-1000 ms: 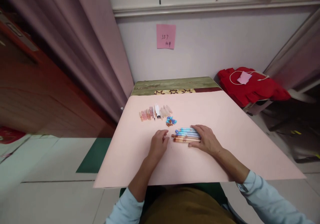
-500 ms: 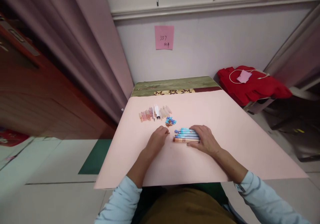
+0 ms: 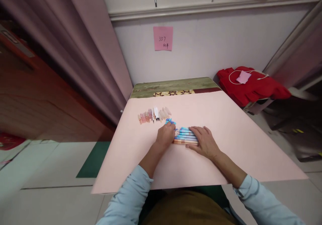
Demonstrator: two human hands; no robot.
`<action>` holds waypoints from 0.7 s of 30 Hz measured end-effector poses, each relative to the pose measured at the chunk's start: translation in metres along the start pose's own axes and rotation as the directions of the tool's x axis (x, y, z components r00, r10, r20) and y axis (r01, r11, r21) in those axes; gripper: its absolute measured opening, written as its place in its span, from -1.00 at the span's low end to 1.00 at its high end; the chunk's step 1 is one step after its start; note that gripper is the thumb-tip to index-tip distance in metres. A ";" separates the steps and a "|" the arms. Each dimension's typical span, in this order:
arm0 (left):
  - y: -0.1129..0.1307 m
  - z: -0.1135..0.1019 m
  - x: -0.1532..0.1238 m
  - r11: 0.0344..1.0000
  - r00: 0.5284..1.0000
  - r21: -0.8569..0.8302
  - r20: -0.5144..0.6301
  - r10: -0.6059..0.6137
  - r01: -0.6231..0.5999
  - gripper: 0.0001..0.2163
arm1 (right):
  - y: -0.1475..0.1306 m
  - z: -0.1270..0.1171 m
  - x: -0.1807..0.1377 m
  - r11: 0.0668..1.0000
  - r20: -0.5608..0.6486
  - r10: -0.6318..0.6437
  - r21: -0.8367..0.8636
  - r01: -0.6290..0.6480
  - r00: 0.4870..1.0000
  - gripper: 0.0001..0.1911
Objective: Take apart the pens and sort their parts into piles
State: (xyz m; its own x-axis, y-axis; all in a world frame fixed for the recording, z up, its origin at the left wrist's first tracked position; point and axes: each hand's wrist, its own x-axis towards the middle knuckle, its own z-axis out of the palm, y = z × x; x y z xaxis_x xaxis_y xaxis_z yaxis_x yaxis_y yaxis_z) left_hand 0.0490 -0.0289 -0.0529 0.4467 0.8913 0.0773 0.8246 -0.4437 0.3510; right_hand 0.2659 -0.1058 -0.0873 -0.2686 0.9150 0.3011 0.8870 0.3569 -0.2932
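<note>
A row of blue, lilac and orange pen barrels (image 3: 185, 138) lies side by side on the pink sheet. My right hand (image 3: 205, 143) grips their right ends, thumb at the near side and fingers over the far side. At their left ends is my left hand (image 3: 166, 135), its fingers closed and pinched; what they hold, if anything, is hidden. Just beyond those fingers sits a small pile of blue pieces (image 3: 170, 120), partly covered by the hand. Farther off, pinkish clear tubes (image 3: 145, 116), white refills with dark tips (image 3: 156, 113) and pale clear tubes (image 3: 165, 112) lie in a row.
The pink sheet (image 3: 141, 164) covers most of the table, whose green wood-patterned end (image 3: 176, 85) shows at the back. A pink note (image 3: 163, 38) is on the white wall. Red cloth (image 3: 246, 92) with a cable lies to the right, and a curtain (image 3: 100, 50) hangs left.
My left hand has moved right and forward, from beside the pens to their left ends and the small pile, hiding the brown pieces. My right hand stays on the pens.
</note>
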 end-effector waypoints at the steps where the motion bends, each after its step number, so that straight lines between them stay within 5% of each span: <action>1: 0.002 0.001 0.001 1.000 0.999 0.021 -0.024 -0.023 0.023 -0.86 | 0.000 0.000 0.000 1.000 -0.008 0.001 -0.004 -0.001 1.000 -0.17; 6: 0.005 -0.001 0.003 0.996 0.994 -0.014 -0.068 -0.087 0.087 -0.88 | 0.004 0.005 -0.002 0.999 -0.088 -0.033 0.031 0.036 0.996 -0.16; 11: -0.006 -0.008 -0.017 0.971 0.971 -0.232 -0.216 -0.102 0.050 -0.78 | 0.010 0.010 -0.003 0.994 -0.170 -0.065 0.074 0.079 0.983 -0.19; 21: -0.021 0.000 -0.082 0.726 0.907 -0.666 -0.182 -0.381 0.171 -0.78 | -0.006 0.000 0.009 0.999 0.048 0.015 0.048 -0.017 0.999 -0.18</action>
State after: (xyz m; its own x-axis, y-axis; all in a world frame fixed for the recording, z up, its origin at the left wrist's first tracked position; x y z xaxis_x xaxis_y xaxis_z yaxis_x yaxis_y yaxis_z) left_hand -0.0047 -0.0923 -0.0669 0.0278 0.9940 0.1060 0.4440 -0.1073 0.8896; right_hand 0.2587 -0.0999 -0.0830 -0.2729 0.9283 0.2526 0.8726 0.3494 -0.3413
